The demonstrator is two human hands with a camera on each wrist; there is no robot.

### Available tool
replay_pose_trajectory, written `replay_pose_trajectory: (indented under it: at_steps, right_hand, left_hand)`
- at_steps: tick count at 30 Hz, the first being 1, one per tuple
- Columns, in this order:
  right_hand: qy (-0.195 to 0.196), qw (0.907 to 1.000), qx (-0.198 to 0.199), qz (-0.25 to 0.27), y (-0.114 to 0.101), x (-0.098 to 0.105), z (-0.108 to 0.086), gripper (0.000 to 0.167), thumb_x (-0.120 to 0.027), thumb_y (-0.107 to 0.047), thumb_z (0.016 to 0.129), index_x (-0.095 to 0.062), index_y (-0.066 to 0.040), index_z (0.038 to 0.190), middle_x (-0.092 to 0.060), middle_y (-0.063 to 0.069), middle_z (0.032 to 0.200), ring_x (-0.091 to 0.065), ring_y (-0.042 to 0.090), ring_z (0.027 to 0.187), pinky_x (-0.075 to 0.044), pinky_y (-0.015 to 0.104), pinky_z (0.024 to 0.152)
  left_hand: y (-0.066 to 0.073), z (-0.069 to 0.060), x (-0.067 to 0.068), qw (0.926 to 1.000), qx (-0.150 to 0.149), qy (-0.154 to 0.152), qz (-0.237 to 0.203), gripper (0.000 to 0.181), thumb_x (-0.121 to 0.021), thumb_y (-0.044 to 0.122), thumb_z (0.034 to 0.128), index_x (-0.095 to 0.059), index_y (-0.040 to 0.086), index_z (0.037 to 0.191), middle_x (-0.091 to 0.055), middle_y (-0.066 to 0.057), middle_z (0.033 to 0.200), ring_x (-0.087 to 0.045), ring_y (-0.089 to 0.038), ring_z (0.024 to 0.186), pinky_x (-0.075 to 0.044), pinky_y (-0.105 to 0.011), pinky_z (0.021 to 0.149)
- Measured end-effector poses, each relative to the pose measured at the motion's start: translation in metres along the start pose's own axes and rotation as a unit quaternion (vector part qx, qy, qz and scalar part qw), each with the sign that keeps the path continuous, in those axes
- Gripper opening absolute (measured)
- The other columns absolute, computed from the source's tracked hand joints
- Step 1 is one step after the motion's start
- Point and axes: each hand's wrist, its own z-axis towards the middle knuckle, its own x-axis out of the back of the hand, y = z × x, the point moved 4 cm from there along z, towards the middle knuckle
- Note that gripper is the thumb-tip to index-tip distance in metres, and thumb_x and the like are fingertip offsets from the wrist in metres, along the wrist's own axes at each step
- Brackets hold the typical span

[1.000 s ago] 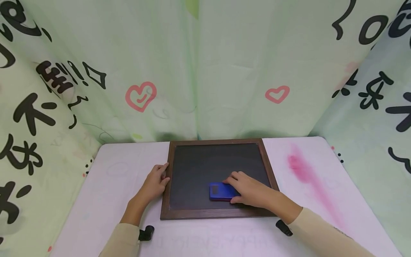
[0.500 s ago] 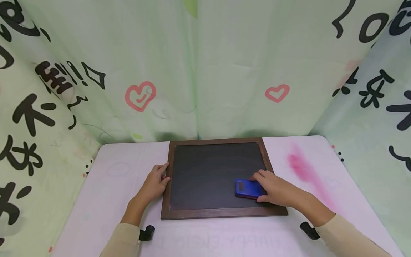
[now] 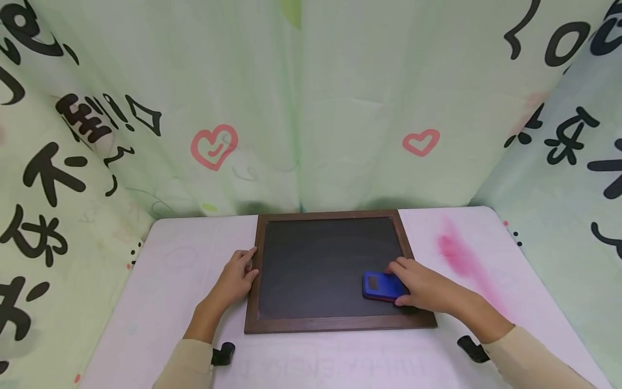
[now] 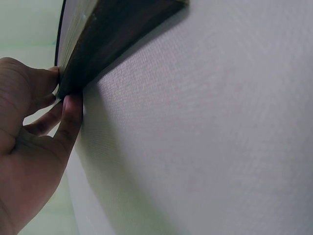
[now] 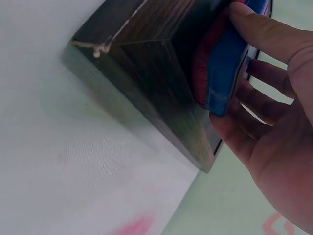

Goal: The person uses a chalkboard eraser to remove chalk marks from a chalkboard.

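A small blackboard [image 3: 311, 259] in a dark brown wooden frame lies on the table. My left hand [image 3: 235, 278] rests its thumb and fingertips against the frame's left side; the left wrist view shows these fingers [image 4: 71, 115] at the frame's edge. My right hand [image 3: 423, 283] grips a blue board eraser [image 3: 379, 286] near the board's right side. In the right wrist view the eraser's reddish felt [image 5: 201, 78] faces the board, with the thumb on one side and fingers on the other. The right hand hides the eraser's right end and part of the frame.
The table [image 3: 184, 259] has a pale pinkish-white surface, with a pink smear [image 3: 457, 248] right of the board. A light green printed curtain [image 3: 340, 108] stands behind and at both sides. Dark devices [image 3: 223, 354] sit at both wrists.
My right hand has slid the eraser rightward across the board, from near the middle to near the right frame edge, slowing in the last half second. The left hand keeps its place.
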Motion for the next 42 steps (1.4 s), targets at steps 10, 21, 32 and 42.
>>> replay_pose_trajectory:
  at_steps: [10,21,32,42]
  right_hand:
    - [0.015,0.9989,0.035,-0.026,-0.022,-0.005,0.027,0.058,-0.084,-0.033,0.087,-0.06,-0.005,0.13,-0.06,0.007,0.119,-0.059,0.024,0.108,-0.054,0.043,0.093]
    - [-0.007,0.995,0.086,-0.051,-0.076,-0.021,0.075,0.06,-0.08,-0.038,0.091,-0.059,-0.005,0.137,-0.06,0.009,0.121,-0.058,0.02,0.108,-0.054,0.038,0.093]
    - [-0.007,0.9833,0.145,-0.11,-0.144,-0.036,0.114,0.06,-0.073,-0.044,0.095,-0.059,-0.007,0.141,-0.061,0.006,0.123,-0.058,0.018,0.107,-0.053,0.031,0.093]
    - [0.003,0.9688,0.165,-0.185,-0.18,-0.047,0.125,0.061,-0.07,-0.049,0.096,-0.059,-0.011,0.142,-0.061,0.005,0.127,-0.06,0.016,0.111,-0.052,0.026,0.095]
  left_hand:
    - [0.003,0.002,0.0,1.0,0.003,-0.007,0.0,0.059,-0.066,-0.002,0.0969,-0.044,-0.007,0.152,-0.052,-0.026,0.132,-0.057,-0.027,0.095,-0.051,-0.041,0.083]
    - [0.002,0.0,0.0,1.0,0.0,-0.006,0.006,0.059,-0.066,-0.002,0.0968,-0.044,-0.008,0.151,-0.053,-0.027,0.132,-0.058,-0.027,0.095,-0.051,-0.042,0.083]
    - [0.002,-0.002,0.002,0.9998,-0.009,0.002,0.02,0.058,-0.066,-0.003,0.096,-0.045,-0.01,0.149,-0.054,-0.028,0.13,-0.06,-0.026,0.093,-0.052,-0.042,0.082]
    - [0.003,-0.003,0.003,0.9997,-0.018,0.006,0.018,0.056,-0.066,-0.003,0.0962,-0.046,-0.01,0.149,-0.055,-0.028,0.129,-0.06,-0.026,0.092,-0.052,-0.041,0.08]
